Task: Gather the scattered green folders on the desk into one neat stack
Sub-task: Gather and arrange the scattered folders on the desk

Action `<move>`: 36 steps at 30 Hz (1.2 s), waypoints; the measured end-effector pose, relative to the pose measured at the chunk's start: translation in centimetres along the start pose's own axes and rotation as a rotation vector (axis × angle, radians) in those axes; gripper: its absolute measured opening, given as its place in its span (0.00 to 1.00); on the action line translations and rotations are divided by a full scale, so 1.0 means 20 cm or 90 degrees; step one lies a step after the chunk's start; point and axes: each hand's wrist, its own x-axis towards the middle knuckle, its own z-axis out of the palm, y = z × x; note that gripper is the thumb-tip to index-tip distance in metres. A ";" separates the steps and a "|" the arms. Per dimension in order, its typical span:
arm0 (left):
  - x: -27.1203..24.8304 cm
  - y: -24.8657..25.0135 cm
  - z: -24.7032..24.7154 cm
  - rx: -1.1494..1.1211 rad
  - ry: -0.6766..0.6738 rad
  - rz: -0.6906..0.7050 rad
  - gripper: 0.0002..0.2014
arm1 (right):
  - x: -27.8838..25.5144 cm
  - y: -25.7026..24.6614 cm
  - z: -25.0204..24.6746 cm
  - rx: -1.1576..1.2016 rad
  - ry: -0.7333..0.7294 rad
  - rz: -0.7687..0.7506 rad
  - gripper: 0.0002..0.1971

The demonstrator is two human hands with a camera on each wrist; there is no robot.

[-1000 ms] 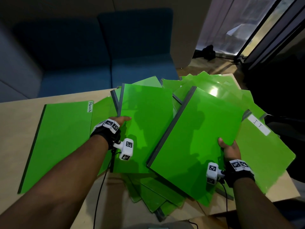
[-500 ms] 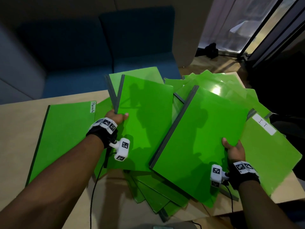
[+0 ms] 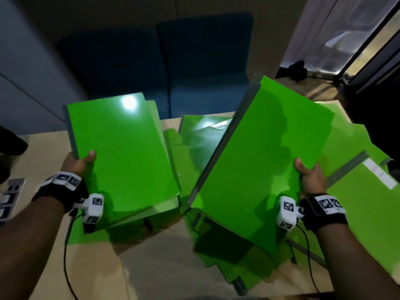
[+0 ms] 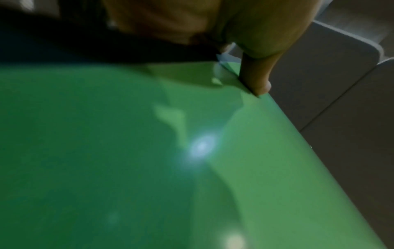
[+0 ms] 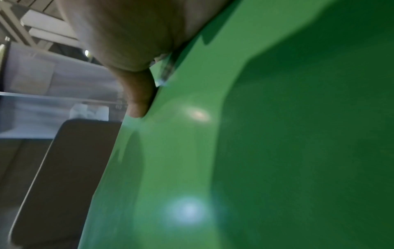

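Note:
My left hand (image 3: 80,162) grips a small bundle of green folders (image 3: 123,152) at their left edge, thumb on top, lifted above the desk. The left wrist view shows that thumb (image 4: 255,80) pressed on the green cover (image 4: 149,160). My right hand (image 3: 307,172) grips a second bundle of green folders (image 3: 259,161) at its right edge, raised and tilted, grey spine to the left. In the right wrist view the thumb (image 5: 138,101) lies on the cover (image 5: 255,151). More green folders (image 3: 357,202) lie scattered on the desk (image 3: 151,267) beneath, one bearing a white label (image 3: 379,176).
A blue sofa (image 3: 194,72) stands behind the desk's far edge. A grey device with buttons (image 3: 8,198) sits at the desk's left edge. Glass doors and a dark object (image 3: 298,70) on the floor are at the back right. Cables hang from both wrist cameras.
Both hands have lifted their folder bundles off the pile and drawn them apart, the left one leftward and the right one up and tilted. Folders underneath are now uncovered.

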 end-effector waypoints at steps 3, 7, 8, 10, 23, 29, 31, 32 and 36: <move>0.02 -0.19 -0.10 0.020 -0.014 -0.026 0.22 | -0.04 0.01 0.20 0.005 -0.068 -0.030 0.57; 0.12 -0.41 -0.13 0.090 -0.036 -0.094 0.30 | -0.17 -0.01 0.48 -0.018 -0.124 -0.060 0.30; 0.13 -0.45 -0.13 0.107 -0.042 -0.113 0.32 | -0.20 -0.01 0.54 -0.033 -0.131 -0.062 0.28; 0.14 -0.49 -0.10 0.173 -0.062 -0.139 0.39 | -0.26 0.02 0.65 -0.071 -0.149 -0.055 0.34; 0.20 -0.51 -0.08 0.028 -0.145 -0.229 0.43 | -0.22 0.16 0.77 -0.164 -0.104 0.056 0.40; 0.14 -0.46 -0.24 -0.208 -0.100 -0.099 0.17 | -0.22 0.18 0.79 -0.158 -0.100 0.078 0.43; 0.15 -0.38 -0.36 -0.216 -0.065 -0.035 0.10 | -0.23 0.17 0.79 -0.172 -0.096 0.077 0.44; 0.15 -0.34 -0.42 -0.222 -0.048 -0.003 0.10 | -0.22 0.17 0.79 -0.190 -0.083 0.072 0.44; 0.14 -0.22 -0.44 -0.327 -0.111 0.065 0.06 | -0.23 0.15 0.80 -0.185 -0.080 0.098 0.44</move>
